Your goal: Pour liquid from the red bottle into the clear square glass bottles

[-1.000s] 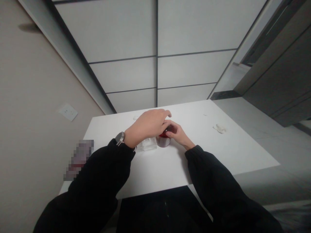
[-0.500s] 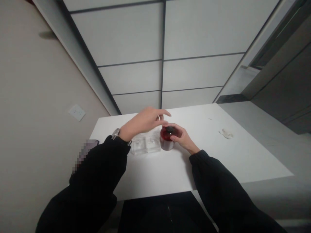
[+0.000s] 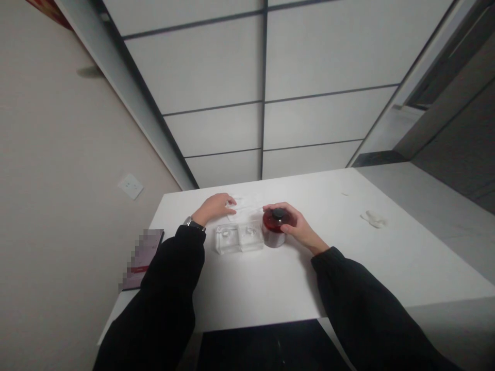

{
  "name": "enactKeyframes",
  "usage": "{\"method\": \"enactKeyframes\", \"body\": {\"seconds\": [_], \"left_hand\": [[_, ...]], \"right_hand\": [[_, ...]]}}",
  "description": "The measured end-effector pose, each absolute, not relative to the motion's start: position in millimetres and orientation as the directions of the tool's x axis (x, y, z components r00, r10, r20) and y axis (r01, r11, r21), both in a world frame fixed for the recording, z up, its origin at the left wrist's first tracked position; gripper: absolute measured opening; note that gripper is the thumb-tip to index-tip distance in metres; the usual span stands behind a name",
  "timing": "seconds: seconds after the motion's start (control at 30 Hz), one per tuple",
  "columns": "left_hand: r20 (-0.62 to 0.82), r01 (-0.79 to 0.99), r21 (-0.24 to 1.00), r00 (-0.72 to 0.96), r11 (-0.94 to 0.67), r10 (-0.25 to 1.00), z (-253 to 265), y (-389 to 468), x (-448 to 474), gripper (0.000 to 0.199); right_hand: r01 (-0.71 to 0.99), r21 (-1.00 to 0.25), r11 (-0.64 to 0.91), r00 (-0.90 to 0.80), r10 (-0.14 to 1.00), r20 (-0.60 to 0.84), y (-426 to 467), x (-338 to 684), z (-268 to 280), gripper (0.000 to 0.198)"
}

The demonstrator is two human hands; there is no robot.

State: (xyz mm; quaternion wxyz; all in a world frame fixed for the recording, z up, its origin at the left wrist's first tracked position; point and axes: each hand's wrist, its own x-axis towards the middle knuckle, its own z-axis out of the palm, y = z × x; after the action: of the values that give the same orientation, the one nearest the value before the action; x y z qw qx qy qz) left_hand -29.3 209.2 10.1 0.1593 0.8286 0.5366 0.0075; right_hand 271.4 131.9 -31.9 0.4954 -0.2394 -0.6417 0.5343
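Note:
My right hand [image 3: 299, 225] is wrapped round a jar [image 3: 274, 237] with a dark red translucent top and a black knob, upright on the white table. Just left of the jar is a clear plastic two-compartment box [image 3: 238, 245], with a small round shape visible in each half. Behind the box lies a thin clear piece [image 3: 247, 205] that looks like plastic; its exact form is hard to make out. My left hand [image 3: 216, 206], with a watch at the wrist, is beside that piece, thumb and fingers apart. Whether the fingertips touch it is unclear.
A crumpled whitish scrap [image 3: 373, 219] lies on the right side of the white table [image 3: 348, 263]. At the left edge is a purplish flat item [image 3: 149, 257], partly blurred out. White panelled doors [image 3: 216, 129] stand behind the table, and a wall rises at left.
My left hand has come down from above the box and jar, moving left to the clear piece behind the box. My right hand stays round the jar. The view has shifted slightly.

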Motion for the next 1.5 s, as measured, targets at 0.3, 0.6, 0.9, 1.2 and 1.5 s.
{"method": "enactKeyframes", "body": {"seconds": [0.3,0.6,0.9,1.2,1.5], "left_hand": [[-0.016,0.852,0.369,0.406,-0.372,0.914,17.8,187.8,-28.3,0.029],[0.163,0.726,0.525,0.426,-0.444,0.89,107.1,117.1,-19.3,0.029],[0.199,0.754,0.398,0.485,-0.523,0.851,129.0,89.7,-20.1,0.029],[0.181,0.817,0.304,0.455,-0.49,0.872,130.7,78.9,-35.6,0.027],[0.175,0.776,0.187,0.577,-0.602,0.798,137.5,83.6,-37.2,0.03]], "right_hand": [[-0.211,-0.926,0.312,-0.395,0.84,0.373,133.1,271.7,-34.4,0.063],[-0.202,-0.927,0.315,-0.383,0.846,0.371,130.9,271.4,-30.1,0.061],[-0.204,-0.923,0.325,-0.371,0.847,0.38,132.1,270.5,-31.0,0.061],[-0.21,-0.919,0.333,-0.369,0.843,0.39,131.9,270.3,-33.0,0.059],[-0.207,-0.919,0.334,-0.374,0.841,0.39,132.5,270.9,-33.1,0.059]]}}
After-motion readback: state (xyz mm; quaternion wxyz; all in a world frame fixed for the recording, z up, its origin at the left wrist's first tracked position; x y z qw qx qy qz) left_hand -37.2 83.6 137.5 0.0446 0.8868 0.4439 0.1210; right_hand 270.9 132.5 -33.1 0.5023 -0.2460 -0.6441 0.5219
